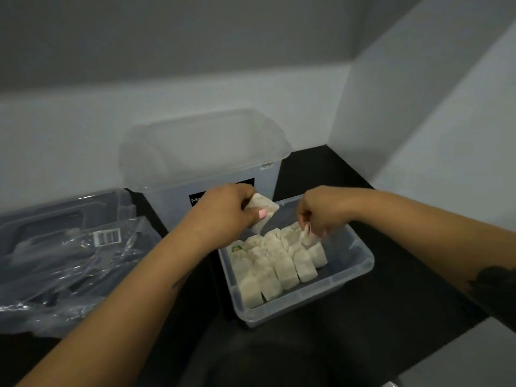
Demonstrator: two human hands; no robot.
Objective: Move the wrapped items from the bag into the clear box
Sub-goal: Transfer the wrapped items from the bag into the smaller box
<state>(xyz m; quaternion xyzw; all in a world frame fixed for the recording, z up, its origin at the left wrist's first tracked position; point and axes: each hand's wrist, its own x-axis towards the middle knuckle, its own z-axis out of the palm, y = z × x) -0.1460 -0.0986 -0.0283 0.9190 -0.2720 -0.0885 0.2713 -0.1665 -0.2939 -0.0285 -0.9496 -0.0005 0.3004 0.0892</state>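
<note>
Both hands work over the clear box [360, 261] (rows of wrapped items [279, 263] inside): left hand [226, 209] pinches one white packet [264, 209] above its rim, right hand [321, 212] grips, seemingly, another packet [307, 236] among them.

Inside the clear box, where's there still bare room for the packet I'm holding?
The clear box has a bare floor strip along its right wall, beside the wrapped items. Its left and middle are packed, and the right hand hovers over the far rows. The left hand holds the packet.
</note>
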